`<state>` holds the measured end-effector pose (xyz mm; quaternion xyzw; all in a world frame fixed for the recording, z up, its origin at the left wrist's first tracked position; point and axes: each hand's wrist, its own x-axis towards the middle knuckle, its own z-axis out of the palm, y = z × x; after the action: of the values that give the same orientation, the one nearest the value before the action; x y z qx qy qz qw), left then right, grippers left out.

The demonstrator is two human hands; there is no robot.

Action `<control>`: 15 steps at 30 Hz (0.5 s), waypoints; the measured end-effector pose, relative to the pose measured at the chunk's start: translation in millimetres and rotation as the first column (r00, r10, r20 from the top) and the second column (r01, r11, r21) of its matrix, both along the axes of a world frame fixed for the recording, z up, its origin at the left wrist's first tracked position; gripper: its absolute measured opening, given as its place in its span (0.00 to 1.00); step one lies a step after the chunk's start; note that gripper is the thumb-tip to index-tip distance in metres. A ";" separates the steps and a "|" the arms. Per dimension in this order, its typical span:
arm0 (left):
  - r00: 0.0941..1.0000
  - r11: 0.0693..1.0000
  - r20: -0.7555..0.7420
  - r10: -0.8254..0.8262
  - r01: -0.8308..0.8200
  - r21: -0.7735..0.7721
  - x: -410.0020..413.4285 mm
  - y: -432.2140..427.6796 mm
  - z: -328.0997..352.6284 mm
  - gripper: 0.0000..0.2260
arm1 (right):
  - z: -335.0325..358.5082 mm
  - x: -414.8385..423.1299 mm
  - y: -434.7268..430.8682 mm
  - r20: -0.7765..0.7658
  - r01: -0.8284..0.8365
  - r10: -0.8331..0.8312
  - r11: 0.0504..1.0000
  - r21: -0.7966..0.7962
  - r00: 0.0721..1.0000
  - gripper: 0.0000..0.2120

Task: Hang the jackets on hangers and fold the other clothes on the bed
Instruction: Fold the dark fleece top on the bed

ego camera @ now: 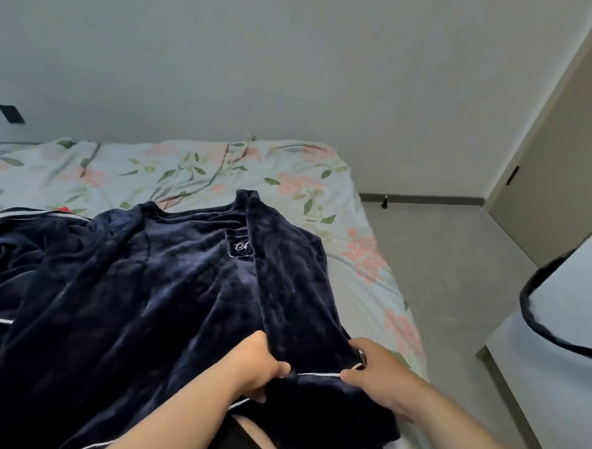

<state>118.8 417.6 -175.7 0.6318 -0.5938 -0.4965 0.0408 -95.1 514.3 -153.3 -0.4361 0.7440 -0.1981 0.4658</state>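
**Two hands hold the sleeve end**

A dark blue top (153, 283) lies spread on the bed (216, 166), filling the middle and lower left of the frame. One sleeve (291, 286) runs down its right side to the bottom middle. The left hand (257, 367) pinches one side of the sleeve end. The right hand (381, 374) pinches the other side, fingers curled on the cloth. I think they pull it flat so the fold comes out neat. More dark clothes (14, 235) lie at the left edge.
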 end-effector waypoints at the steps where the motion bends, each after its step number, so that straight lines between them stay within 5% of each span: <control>1: 1.000 1.000 0.007 -0.009 0.009 -0.021 3.2 0.6 3.4 0.12 | -2.1 1.4 2.6 -0.045 0.001 -0.001 1.000 -0.018 0.999 0.19; 4: 0.976 0.971 -0.151 0.160 -0.183 -0.153 30.7 1.4 18.8 0.13 | 3.5 10.5 -2.2 -0.215 -0.012 -0.003 0.997 -0.071 0.977 0.27; 6: 0.961 0.883 -0.110 0.252 -0.275 -0.381 74.9 8.8 27.2 0.10 | 9.6 23.4 -16.1 -0.348 -0.050 -0.005 0.988 -0.148 0.937 0.31; 9: 0.891 0.625 0.152 0.428 -0.170 -0.762 168.8 22.0 26.4 0.10 | 21.9 70.7 -43.7 -0.414 -0.198 0.066 0.938 -0.284 0.908 0.28; 12: 0.772 0.645 0.456 0.443 0.078 -0.760 230.9 39.1 5.7 0.30 | 21.7 125.1 -70.5 -0.409 -0.394 0.250 0.861 -0.322 0.878 0.27; 15: 0.828 0.600 0.457 0.324 0.194 -0.776 259.7 53.7 -25.2 0.33 | 20.3 218.4 -106.4 -0.399 -0.592 0.460 0.735 -0.330 0.793 0.30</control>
<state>378.5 471.3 -200.9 0.6834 -0.7111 0.0299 0.1626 123.3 407.9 -132.9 -0.7479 0.5835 -0.1523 0.2776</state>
